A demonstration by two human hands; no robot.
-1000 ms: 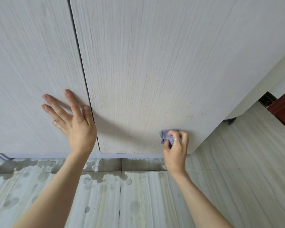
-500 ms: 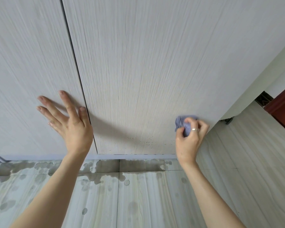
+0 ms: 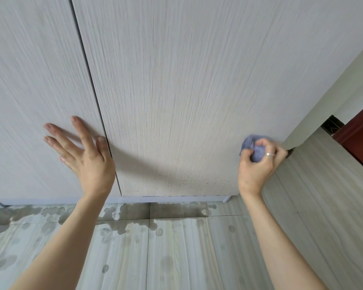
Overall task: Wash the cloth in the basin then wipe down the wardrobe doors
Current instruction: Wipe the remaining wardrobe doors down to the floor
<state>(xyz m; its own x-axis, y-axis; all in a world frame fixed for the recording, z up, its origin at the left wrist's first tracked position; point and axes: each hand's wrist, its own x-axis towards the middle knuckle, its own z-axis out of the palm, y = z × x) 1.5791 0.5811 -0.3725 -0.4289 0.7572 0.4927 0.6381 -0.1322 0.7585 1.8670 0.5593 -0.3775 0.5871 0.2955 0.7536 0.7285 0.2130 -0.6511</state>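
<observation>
Right hand (image 3: 258, 164) with blue cloth (image 3: 252, 147) shifted rightward, now at right wardrobe door (image 3: 187, 91) lower corner; grip curled round bunched cloth. Left hand (image 3: 86, 155) flat, fingers spread, on left wardrobe door (image 3: 29, 80).

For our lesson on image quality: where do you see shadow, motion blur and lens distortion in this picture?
Head view: the left hand casts a soft shadow rightward across the right door; the right hand and cloth are slightly motion-blurred; the wide-angle lens splays the door seam and the floor lines.
</observation>
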